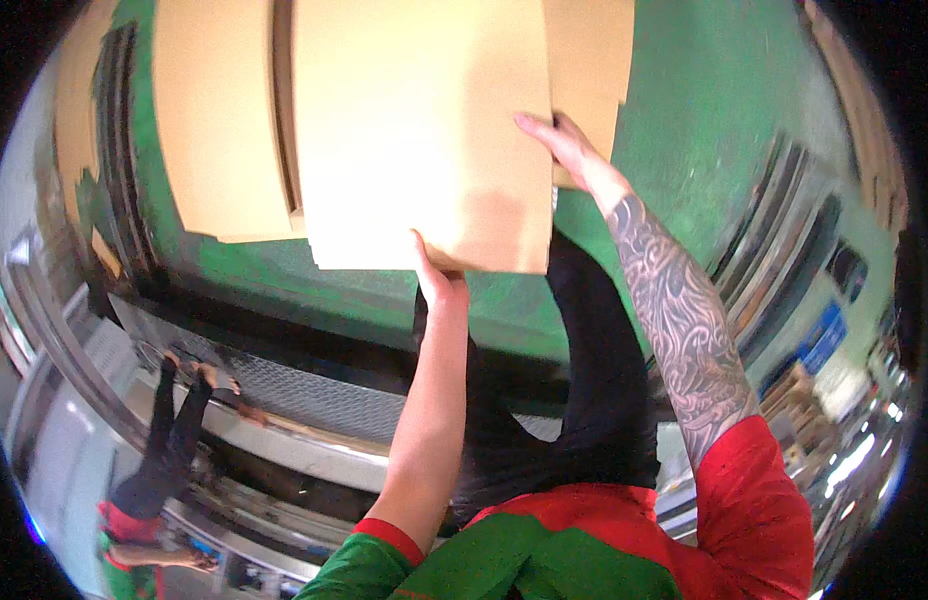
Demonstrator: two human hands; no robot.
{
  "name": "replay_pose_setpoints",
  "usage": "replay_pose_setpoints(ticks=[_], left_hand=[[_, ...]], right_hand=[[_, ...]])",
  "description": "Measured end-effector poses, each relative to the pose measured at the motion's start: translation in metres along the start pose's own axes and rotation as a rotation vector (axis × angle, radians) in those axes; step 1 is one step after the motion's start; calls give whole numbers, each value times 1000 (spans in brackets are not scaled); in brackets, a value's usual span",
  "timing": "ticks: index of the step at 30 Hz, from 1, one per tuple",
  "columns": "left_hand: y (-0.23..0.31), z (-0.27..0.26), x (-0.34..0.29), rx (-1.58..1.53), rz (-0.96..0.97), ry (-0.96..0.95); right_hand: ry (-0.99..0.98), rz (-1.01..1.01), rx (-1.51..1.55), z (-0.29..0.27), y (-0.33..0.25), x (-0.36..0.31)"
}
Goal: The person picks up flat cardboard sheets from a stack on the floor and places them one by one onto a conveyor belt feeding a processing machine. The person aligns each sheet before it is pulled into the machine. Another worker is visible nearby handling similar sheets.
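Note:
A large tan cardboard sheet (424,150) spans the upper middle of the head view. At its near edge is my left hand (446,284), closed on it with the thumb on top and the fingers hidden underneath. My right hand (572,150) grips the sheet's right edge, its thumb lying on the upper face and its other fingers out of sight below. Whether it is one sheet or several stacked together, I cannot tell. More cardboard (596,60) shows beyond the right edge, partly covered by the sheet.
To the left lies another pile of cardboard (219,130), with a narrow dark gap beside the held sheet. The surface around is green (704,100). Dark rails (769,220) run along the right. A co-worker (149,490) stands at the lower left, beside metal machinery (314,390).

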State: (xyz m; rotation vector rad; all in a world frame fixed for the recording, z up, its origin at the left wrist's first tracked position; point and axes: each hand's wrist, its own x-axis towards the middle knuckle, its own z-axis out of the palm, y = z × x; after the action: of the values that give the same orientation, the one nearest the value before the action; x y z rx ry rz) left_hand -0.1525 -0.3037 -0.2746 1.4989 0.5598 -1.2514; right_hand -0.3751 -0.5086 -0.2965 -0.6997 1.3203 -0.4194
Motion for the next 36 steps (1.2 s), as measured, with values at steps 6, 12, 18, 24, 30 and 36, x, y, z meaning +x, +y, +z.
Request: replay_pose_setpoints(ticks=[6,12,18,24,30,36], left_hand=[[34,-10,-73,-79,-5,35],[93,-20,-84,23,208,154],[129,-132,-189,143,365,343],[166,-216,-334,277,523,507],[193,-190,-447,356,537,697],[199,-100,-510,485,630,790]], right_hand=[[-100,138,-125,3,-40,-60],[-285,286,-143,37,-50,-62],[-644,503,-189,95,-25,-177],[-495,446,-55,94,-43,-183],[61,364,-30,25,-83,-34],[-167,459,375,13,-64,25]])
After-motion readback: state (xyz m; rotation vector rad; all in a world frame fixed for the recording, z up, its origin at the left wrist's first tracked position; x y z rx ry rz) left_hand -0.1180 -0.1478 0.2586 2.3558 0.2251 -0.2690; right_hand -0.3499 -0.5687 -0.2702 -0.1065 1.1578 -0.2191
